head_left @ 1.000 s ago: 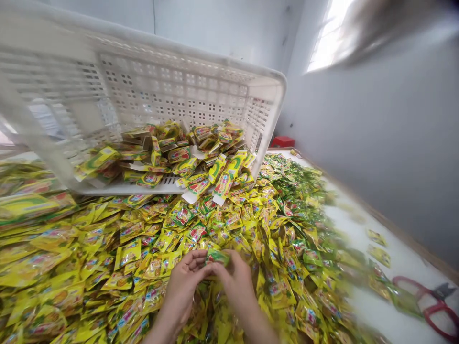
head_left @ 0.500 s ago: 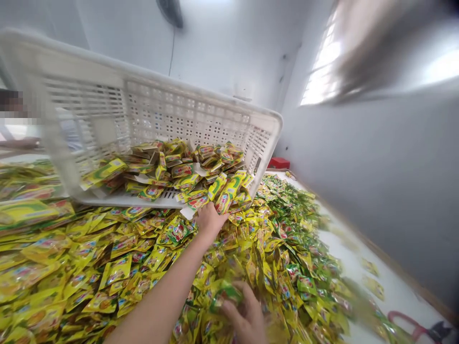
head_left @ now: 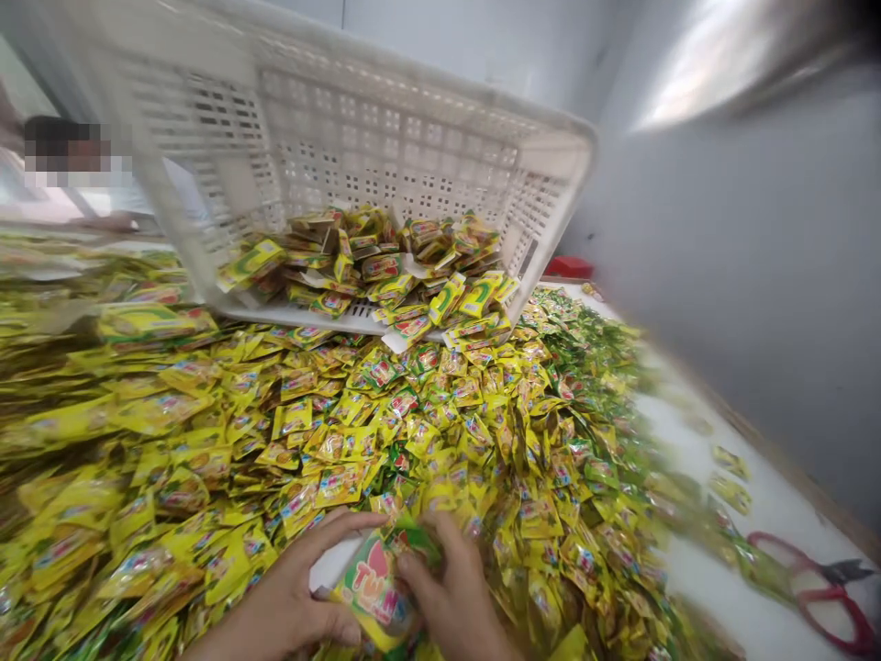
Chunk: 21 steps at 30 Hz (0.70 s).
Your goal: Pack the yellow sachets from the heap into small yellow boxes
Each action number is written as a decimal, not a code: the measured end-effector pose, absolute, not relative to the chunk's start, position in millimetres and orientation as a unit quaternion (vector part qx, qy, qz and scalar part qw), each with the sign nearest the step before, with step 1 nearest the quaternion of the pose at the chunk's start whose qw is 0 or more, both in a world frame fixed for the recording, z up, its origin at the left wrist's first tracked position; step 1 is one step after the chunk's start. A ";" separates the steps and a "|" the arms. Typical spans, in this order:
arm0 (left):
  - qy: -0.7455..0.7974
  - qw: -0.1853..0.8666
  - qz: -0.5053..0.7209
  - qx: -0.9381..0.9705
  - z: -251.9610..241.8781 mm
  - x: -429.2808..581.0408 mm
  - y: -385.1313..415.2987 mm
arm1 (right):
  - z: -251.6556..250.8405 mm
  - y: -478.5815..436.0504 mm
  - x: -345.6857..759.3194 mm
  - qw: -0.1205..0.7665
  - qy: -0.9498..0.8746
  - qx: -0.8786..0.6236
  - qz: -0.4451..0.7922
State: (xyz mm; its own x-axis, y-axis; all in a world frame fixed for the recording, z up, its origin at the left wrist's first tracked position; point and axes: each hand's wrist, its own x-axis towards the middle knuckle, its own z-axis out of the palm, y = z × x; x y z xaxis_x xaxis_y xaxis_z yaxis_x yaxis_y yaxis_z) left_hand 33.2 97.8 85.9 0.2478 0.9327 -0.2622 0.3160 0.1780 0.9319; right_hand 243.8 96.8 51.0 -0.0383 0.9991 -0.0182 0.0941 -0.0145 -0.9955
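Note:
A small yellow and green printed carton [head_left: 372,588] with a white flap lies in my left hand [head_left: 293,583], thumb at the near side and fingers over the far side. My right hand [head_left: 454,583] is closed on a green sachet [head_left: 419,540] against the carton's upper right end, its thumb pressing there. Whether the sachet is partly inside the carton I cannot tell. Both hands are low in the view, above a broad heap of yellow and green sachets [head_left: 337,441].
A white plastic crate [head_left: 385,110] lies tipped on its side behind the heap, with several flattened or open cartons [head_left: 385,266] inside. Red-handled scissors [head_left: 819,588] rest on the white tabletop [head_left: 695,542] at right. A person [head_left: 158,188] is at far left; a red object [head_left: 570,267] sits behind.
My left hand has come back from the cartons at the crate's edge with a carton. It now meets my right hand, which holds the green sachet. The view has tilted downward.

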 end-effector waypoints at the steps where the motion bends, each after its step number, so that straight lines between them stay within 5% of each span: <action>1: 0.542 0.574 0.315 0.526 82.0 33.7 90.4 | 41.7 86.2 238.7 0.458 -0.520 -0.527 0.492; 5: 0.520 0.590 0.465 0.407 60.8 47.8 70.6 | 28.0 66.8 241.9 0.457 -0.512 -0.547 0.479; 12: 0.514 0.611 0.397 0.452 51.6 65.4 64.0 | 70.9 73.6 258.9 0.476 -0.594 -0.527 0.377; 21: 0.533 0.552 0.409 0.494 53.5 81.5 48.2 | 101.3 72.5 260.1 0.163 -0.840 -0.478 0.199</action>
